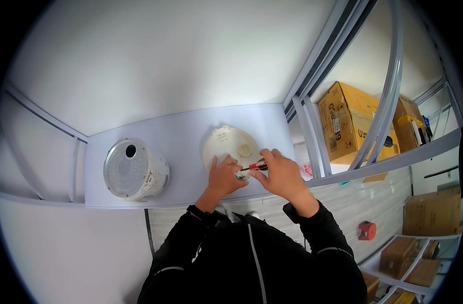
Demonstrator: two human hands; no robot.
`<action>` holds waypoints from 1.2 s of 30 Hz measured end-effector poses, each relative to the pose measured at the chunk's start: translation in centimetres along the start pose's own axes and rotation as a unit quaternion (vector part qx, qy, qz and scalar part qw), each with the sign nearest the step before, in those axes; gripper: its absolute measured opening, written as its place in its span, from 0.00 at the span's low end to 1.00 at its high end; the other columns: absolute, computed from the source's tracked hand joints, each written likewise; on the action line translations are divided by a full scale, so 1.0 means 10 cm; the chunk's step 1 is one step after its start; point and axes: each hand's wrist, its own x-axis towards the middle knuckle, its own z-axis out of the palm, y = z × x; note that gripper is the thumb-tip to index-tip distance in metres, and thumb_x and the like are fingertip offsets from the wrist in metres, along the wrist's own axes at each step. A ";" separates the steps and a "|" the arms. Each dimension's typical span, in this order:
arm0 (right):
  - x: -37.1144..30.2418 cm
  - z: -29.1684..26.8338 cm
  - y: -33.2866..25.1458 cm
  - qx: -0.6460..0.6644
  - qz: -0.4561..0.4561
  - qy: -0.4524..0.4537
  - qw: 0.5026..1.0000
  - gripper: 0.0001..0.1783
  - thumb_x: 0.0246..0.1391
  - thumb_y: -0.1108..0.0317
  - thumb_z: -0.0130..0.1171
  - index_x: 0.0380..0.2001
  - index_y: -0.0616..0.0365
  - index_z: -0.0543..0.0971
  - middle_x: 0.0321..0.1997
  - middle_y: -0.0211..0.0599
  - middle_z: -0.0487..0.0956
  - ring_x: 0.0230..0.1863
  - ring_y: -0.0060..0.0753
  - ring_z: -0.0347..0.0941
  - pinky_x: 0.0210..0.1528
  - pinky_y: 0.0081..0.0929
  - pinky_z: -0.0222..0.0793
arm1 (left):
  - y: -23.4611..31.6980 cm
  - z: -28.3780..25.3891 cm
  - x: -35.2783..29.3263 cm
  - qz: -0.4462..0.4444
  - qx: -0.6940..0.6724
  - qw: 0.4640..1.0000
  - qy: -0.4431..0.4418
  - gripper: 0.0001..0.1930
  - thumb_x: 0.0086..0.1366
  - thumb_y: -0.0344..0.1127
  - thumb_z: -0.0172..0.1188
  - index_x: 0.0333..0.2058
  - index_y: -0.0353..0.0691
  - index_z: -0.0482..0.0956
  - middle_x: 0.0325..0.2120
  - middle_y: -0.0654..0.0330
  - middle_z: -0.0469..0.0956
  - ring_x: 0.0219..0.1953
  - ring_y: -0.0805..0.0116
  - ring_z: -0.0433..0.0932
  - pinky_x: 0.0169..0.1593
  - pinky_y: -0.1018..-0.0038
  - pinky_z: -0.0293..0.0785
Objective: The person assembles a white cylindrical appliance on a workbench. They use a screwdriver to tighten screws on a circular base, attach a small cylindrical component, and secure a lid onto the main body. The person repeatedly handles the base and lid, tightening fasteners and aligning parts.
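Note:
A round cream plastic cover (217, 144), shaped like a shallow bowl with a knob-like round piece inside, lies on the white worktop. My left hand (224, 177) is at its near edge, fingers closed on a small white plastic part (242, 174). My right hand (283, 175) grips a screwdriver (260, 165) with a red and black handle. Its shaft points left, and the tip meets or nearly meets the small white part; the exact contact is too small to tell. To the left lies a white cylindrical appliance body (127, 169), its grey round end with a black spot facing up.
White panels enclose the worktop (183, 187) at the back and left. A grey metal frame (312, 137) stands at its right, with cardboard boxes (343, 119) beyond. On the floor to the right sits a red stool (366, 231), near shelves with more boxes (397, 256).

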 end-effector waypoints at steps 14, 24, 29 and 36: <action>0.19 -0.01 -0.23 -0.076 0.063 -0.079 0.992 0.20 0.53 0.69 0.72 0.47 0.58 0.75 0.40 0.47 0.78 0.41 0.58 0.77 0.43 0.48 0.75 | -0.04 -0.04 0.00 0.018 0.013 0.999 -0.030 0.30 0.49 0.59 0.78 0.50 0.54 0.89 0.61 0.65 0.79 0.75 0.64 0.65 0.81 0.50 0.38; 0.21 -0.12 -0.29 -0.035 -0.036 -0.063 0.997 0.21 0.54 0.67 0.70 0.50 0.57 0.75 0.40 0.46 0.80 0.38 0.57 0.78 0.41 0.47 0.76 | -0.08 -0.05 -0.01 0.029 0.004 0.999 -0.033 0.28 0.49 0.59 0.78 0.47 0.53 0.90 0.60 0.65 0.79 0.75 0.63 0.65 0.81 0.47 0.39; 0.26 0.06 -0.17 0.001 -0.052 -0.033 0.998 0.25 0.54 0.66 0.71 0.53 0.57 0.75 0.40 0.47 0.80 0.40 0.58 0.79 0.41 0.47 0.76 | -0.10 -0.04 0.02 0.029 -0.007 0.999 -0.040 0.28 0.48 0.57 0.79 0.47 0.54 0.89 0.60 0.65 0.79 0.74 0.62 0.65 0.81 0.46 0.40; 0.24 0.03 -0.29 -0.033 -0.007 -0.014 0.999 0.18 0.53 0.70 0.68 0.47 0.57 0.78 0.36 0.46 0.78 0.39 0.57 0.78 0.40 0.48 0.75 | -0.10 -0.04 0.02 0.026 -0.016 0.999 -0.035 0.30 0.46 0.54 0.80 0.48 0.51 0.89 0.58 0.64 0.79 0.74 0.60 0.65 0.80 0.46 0.42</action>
